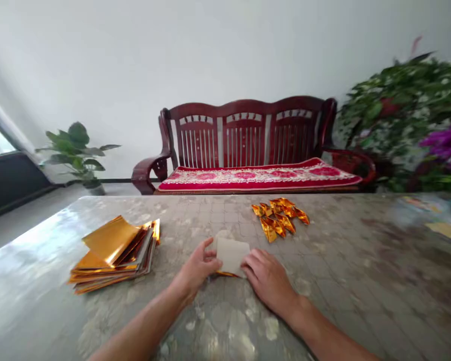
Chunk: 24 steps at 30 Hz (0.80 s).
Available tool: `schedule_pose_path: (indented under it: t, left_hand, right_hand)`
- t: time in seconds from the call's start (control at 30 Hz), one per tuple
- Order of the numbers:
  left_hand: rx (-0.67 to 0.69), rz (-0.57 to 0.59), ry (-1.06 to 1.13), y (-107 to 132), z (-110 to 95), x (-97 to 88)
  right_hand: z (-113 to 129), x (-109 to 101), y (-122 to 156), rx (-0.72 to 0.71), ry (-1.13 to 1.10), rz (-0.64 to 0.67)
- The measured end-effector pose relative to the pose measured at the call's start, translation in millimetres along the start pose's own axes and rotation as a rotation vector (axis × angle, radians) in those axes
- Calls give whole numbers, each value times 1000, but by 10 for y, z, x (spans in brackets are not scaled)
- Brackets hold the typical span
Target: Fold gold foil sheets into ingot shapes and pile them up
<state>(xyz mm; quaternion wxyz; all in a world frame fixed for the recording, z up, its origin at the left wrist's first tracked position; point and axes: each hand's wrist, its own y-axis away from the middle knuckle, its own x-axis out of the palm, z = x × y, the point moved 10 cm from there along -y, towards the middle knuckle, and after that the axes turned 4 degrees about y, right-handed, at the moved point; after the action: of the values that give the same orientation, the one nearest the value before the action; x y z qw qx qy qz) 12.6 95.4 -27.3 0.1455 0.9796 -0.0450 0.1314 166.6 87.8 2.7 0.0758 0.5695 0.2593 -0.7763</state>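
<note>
A sheet of gold foil paper lies between my hands with its pale back facing up; a strip of gold shows along its near edge. My left hand grips the sheet's left edge, index finger raised off it. At the right edge, the bent fingers of my right hand hold the paper, and their tips are partly hidden. Beyond my right hand lies a group of several folded gold foil ingots. Left of my left hand stands an uneven stack of gold foil sheets, its top sheet turned askew.
The table has a shiny, patterned grey-brown covering. Blurred plastic-looking items lie at its far right. Behind the table is a dark red wooden bench with a red floral cushion. Plants stand on both sides.
</note>
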Motion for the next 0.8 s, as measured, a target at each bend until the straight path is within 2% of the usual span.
schedule_pose_path:
  t: [0.13, 0.23, 0.37, 0.47, 0.53, 0.67, 0.73, 0.8]
  left_hand:
    - [18, 17, -179, -18, -21, -9]
    - [95, -8, -357, -56, -48, -57]
    - [173, -3, -515, -119, 44, -66]
    - [145, 34, -530, -161, 196, -30]
    - [159, 20, -491, -167, 211, -20]
    - [268, -29, -288, -105, 62, 3]
    - [297, -31, -203, -58, 1, 28]
    - [310, -50, -178, -18, -34, 34]
  right_hand:
    - [23, -28, 12, -12, -7, -11]
    - [30, -39, 15, -17, -7, -17]
    - [33, -42, 17, -19, -22, -19]
    - [25, -53, 28, -8, -60, -28]
    - [-19, -79, 42, 31, -123, -60]
    - [-256, -113, 88, 222, -394, -212]
    - [-393, -26, 106, 346, -618, -252]
    - [-446, 128, 91, 430, -935, -229]
